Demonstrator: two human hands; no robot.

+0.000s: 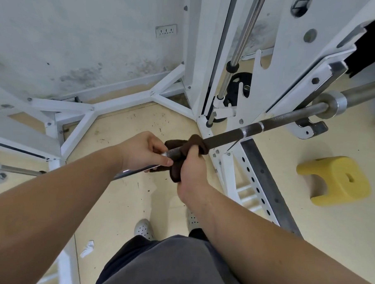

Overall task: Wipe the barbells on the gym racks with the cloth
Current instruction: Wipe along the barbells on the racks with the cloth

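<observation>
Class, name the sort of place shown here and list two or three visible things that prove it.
Most likely a gym or weight room: a barbell rests on a white steel rack, and a black weight plate sits behind it.

barbell (279, 122) 1 | cloth (195, 144) 1 | hands (139, 150) 2 | yellow stool (335, 180) 1 | shoes (143, 228) 2

Barbell (275, 122): long steel bar with a dark knurled shaft, bright smooth rings and a chrome collar at the far right. It runs diagonally from near-left to far-right and crosses the white rack (260, 85) on the right. Cloth (196, 143): dark brown, bunched and wrapped round the shaft mid-span, with one end hanging below the bar.
</observation>
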